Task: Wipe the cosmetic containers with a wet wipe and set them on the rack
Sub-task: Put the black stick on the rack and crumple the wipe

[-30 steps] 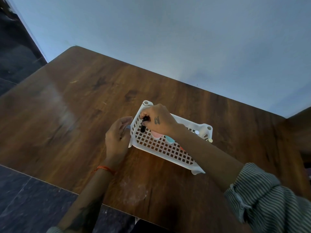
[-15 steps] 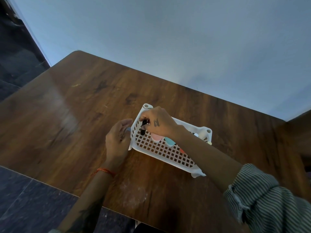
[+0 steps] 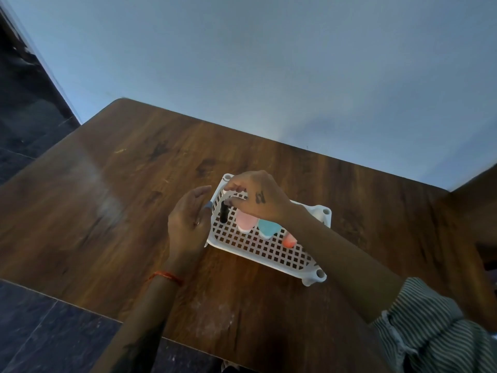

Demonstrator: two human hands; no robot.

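A white lattice rack [image 3: 265, 251] lies on the wooden table [image 3: 107, 200]. On it stand a slim black tube [image 3: 223, 215], a pink container [image 3: 244, 223], a teal container [image 3: 268, 228] and a small orange one [image 3: 289, 240]. My right hand [image 3: 255, 197] hovers over the rack's left end. Its fingers are loosely curled, and its thumb tip is just beside the black tube's top, not gripping it. My left hand [image 3: 188, 222] is at the rack's left edge and pinches a bluish wet wipe [image 3: 208, 205], of which only a sliver shows.
The table's near edge runs along the bottom, with dark floor tiles [image 3: 40, 332] beyond it. A pale wall [image 3: 269, 76] backs the far edge. A dark wooden piece [image 3: 478, 211] stands at the right.
My right hand has let go of the black tube and lifted slightly; the tube now stands alone on the rack. My left hand has stayed beside the rack.
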